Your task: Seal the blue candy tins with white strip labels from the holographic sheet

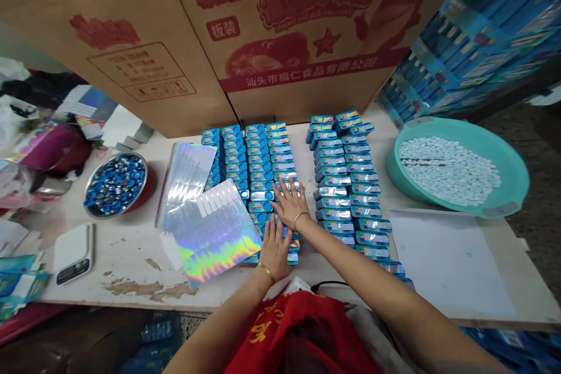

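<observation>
Reaching forward over the desk (127, 248), we lay both palms down on the left group of small blue boxes (259, 167), which stand in rows in front of us. Our left hand (275, 250) is open and holds nothing, its fingers pointing away from us near the group's close end. Our right hand (290, 203) lies just beyond it, also open and empty, fingers spread, its forearm slanting in from the right. Shiny sheets (221, 236) lie left of our hands; more box rows (333, 191) stand to the right.
</observation>
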The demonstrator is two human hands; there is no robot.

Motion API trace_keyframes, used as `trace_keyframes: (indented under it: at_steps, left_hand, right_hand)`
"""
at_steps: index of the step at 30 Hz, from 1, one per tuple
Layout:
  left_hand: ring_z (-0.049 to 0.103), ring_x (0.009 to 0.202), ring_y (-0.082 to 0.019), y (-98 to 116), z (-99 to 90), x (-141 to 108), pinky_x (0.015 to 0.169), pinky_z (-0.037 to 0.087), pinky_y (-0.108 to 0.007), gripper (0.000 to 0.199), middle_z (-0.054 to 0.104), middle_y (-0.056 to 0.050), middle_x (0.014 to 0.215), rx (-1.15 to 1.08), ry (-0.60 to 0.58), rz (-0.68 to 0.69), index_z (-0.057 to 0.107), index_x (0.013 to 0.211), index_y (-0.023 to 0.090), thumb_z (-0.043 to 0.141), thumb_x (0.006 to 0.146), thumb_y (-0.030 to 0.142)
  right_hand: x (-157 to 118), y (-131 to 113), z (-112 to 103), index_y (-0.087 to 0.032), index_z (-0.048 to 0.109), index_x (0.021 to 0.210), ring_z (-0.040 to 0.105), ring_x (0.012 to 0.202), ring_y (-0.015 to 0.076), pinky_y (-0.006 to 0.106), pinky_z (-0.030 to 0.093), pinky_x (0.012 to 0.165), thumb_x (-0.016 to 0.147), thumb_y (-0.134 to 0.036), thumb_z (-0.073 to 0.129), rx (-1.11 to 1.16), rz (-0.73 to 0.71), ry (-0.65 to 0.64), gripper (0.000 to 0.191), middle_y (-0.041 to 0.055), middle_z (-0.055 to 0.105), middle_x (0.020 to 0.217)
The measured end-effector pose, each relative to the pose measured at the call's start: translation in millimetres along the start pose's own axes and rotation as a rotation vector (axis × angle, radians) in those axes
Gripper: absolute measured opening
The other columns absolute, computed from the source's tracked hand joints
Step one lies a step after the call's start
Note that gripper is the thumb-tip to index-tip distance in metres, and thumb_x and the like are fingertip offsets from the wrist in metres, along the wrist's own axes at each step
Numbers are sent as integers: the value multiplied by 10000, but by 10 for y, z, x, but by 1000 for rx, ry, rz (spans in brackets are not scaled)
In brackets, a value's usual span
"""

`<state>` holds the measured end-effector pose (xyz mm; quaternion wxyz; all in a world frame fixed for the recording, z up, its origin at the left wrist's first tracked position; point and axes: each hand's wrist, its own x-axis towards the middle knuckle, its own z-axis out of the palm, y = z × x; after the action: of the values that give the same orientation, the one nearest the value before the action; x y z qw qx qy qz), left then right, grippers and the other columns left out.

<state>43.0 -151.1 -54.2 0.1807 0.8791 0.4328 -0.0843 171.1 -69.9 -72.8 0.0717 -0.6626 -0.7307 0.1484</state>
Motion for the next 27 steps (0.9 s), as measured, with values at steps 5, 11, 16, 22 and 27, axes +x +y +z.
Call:
trace_keyframes:
  at_steps: [5, 11, 16, 22, 27]
  left_hand:
    - [-60, 1433, -396, 69, -41, 78, 1159, 66, -580, 1040, 32, -236, 1559, -37, -41, 76, 244, 1462, 105, 720, 586, 399]
    - [-71, 1426, -413, 398, 55, 277, 1154, 51, -602, 1062, 12, -248, 1554, -108, -52, 108, 209, 1474, 82, 722, 597, 392]
    - [-52, 1436, -394, 511, -20, 314, 1154, 84, -614, 1072, 36, -218, 1561, -298, -73, 163, 160, 1495, 97, 684, 628, 448]
    - [134, 1457, -231, -33, -462, 674, 1171, 222, -515, 685, 256, -104, 1543, -302, 270, -39, 224, 1491, 199, 395, 831, 143]
    - [56, 1455, -303, -581, -789, 1480, 1159, 40, -615, 697, 197, -121, 1558, 59, 277, -183, 310, 1461, 184, 456, 786, 86]
  right_hand:
    - [-30, 153, -85, -261, 256, 1493, 50, 1450, 284, 556, 79, 1142, 962, -512, 246, 4, -35, -50, 587, 17, 127, 1583]
    - [-141, 442, -168, -261, 280, 1485, 63, 1449, 287, 560, 67, 1148, 954, -487, 305, -58, -12, -68, 577, 13, 158, 1576]
    - [-221, 615, -215, -218, 288, 1483, 81, 1449, 279, 556, 89, 1147, 955, -478, 312, -80, -1, -48, 589, 59, 188, 1568]
    - [670, 654, -464, -195, 244, 1497, 26, 1454, 273, 532, 140, 1140, 969, -424, 279, -24, 5, 160, 576, 90, 115, 1582]
    - [1734, 571, -530, -196, 270, 1489, -2, 1453, 287, 546, 61, 1145, 971, -412, 275, 8, -10, 144, 561, 76, 92, 1586]
